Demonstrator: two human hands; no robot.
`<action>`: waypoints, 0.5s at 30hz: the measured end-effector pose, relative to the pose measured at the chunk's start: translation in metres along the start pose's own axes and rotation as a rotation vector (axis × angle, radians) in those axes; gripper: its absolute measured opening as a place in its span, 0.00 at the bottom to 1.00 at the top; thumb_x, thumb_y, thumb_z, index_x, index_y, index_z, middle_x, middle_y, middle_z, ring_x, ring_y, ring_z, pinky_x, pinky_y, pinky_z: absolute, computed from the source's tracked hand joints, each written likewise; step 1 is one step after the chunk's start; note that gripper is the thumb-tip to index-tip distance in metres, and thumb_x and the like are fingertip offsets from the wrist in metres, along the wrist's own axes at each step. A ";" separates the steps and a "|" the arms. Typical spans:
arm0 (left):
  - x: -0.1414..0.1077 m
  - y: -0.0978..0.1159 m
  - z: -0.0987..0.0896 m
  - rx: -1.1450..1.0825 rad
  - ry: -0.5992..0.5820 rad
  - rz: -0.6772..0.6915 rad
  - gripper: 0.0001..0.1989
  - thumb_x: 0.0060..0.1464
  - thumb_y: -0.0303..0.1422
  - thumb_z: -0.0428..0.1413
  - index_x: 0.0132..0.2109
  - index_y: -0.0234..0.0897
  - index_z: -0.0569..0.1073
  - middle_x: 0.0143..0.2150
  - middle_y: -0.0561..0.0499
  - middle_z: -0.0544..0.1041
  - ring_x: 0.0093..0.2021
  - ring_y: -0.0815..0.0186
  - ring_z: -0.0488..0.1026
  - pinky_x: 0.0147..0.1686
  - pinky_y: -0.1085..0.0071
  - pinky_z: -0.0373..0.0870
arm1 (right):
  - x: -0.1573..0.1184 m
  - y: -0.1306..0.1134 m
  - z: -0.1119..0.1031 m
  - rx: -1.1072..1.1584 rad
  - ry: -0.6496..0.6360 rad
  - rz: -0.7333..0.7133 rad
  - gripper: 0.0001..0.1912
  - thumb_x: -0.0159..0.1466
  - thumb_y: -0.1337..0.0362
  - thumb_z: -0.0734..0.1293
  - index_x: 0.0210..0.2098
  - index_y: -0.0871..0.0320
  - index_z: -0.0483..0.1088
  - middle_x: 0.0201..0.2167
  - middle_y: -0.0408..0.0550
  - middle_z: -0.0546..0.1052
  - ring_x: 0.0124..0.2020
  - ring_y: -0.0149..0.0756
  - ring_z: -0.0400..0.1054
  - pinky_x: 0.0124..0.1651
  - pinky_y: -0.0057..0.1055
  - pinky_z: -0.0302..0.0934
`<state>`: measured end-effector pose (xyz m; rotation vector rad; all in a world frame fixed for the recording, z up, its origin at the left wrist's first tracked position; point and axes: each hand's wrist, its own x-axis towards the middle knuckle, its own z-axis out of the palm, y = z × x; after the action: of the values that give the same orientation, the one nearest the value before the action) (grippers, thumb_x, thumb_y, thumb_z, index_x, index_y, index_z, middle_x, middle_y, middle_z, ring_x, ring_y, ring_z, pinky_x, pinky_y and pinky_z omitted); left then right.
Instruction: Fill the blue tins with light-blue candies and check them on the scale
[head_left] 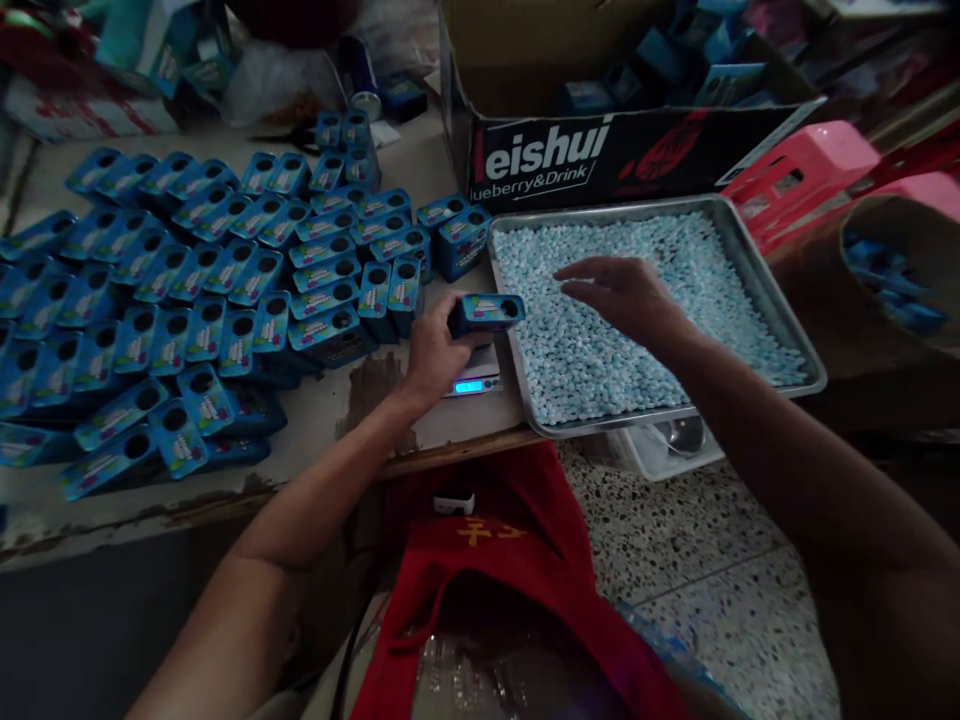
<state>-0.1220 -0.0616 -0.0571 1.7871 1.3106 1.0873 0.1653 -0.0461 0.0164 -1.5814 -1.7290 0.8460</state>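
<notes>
My left hand (437, 350) is closed around a small blue candy tin (492, 311) with a dark round hole in its top. The tin is held just above, or resting on, a small digital scale (480, 384) with a lit blue display; I cannot tell which. Over a metal tray (536, 425) of small pale blue and white candies (592, 370) hovers my right hand (626, 300). Its fingers point left, with the thumb apart and nothing visible between them. Rows of similar blue tins (206, 270) stand on the table to the left.
Behind the tray sits a black printed cardboard box (540, 160) with blue packs inside. A pink plastic stool (810, 170) and a brown container (817, 260) with blue pieces are on the right. Below the tray's front edge is a white tub (652, 465). The worn table edge (457, 445) runs before me.
</notes>
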 end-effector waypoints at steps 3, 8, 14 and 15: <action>0.022 0.034 -0.008 0.204 -0.050 0.317 0.20 0.63 0.25 0.70 0.59 0.46 0.82 0.58 0.47 0.86 0.62 0.50 0.82 0.71 0.50 0.76 | -0.015 -0.001 0.025 0.603 0.062 0.321 0.13 0.77 0.49 0.72 0.44 0.51 0.81 0.41 0.49 0.86 0.48 0.43 0.82 0.60 0.44 0.78; 0.056 0.090 0.012 0.444 -0.179 0.648 0.13 0.73 0.25 0.60 0.53 0.48 0.85 0.57 0.49 0.86 0.69 0.50 0.77 0.83 0.37 0.59 | -0.020 -0.009 0.052 1.254 0.039 0.625 0.17 0.82 0.44 0.65 0.43 0.48 0.70 0.35 0.44 0.81 0.43 0.43 0.80 0.54 0.46 0.83; 0.078 0.094 0.028 0.330 -0.193 0.589 0.13 0.69 0.27 0.62 0.50 0.53 0.87 0.56 0.49 0.87 0.69 0.44 0.77 0.81 0.36 0.61 | -0.017 -0.012 0.057 1.579 0.141 0.663 0.15 0.83 0.47 0.61 0.47 0.49 0.71 0.36 0.47 0.81 0.46 0.44 0.80 0.57 0.43 0.83; 0.079 0.090 0.027 0.306 -0.172 0.562 0.13 0.69 0.28 0.63 0.51 0.53 0.87 0.57 0.49 0.87 0.69 0.43 0.77 0.81 0.36 0.59 | -0.016 -0.014 0.056 1.602 0.150 0.686 0.17 0.84 0.48 0.59 0.47 0.50 0.71 0.36 0.49 0.81 0.44 0.43 0.80 0.54 0.40 0.84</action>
<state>-0.0488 -0.0118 0.0285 2.5153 0.9261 1.0167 0.1131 -0.0647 -0.0061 -0.8908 0.0152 1.6987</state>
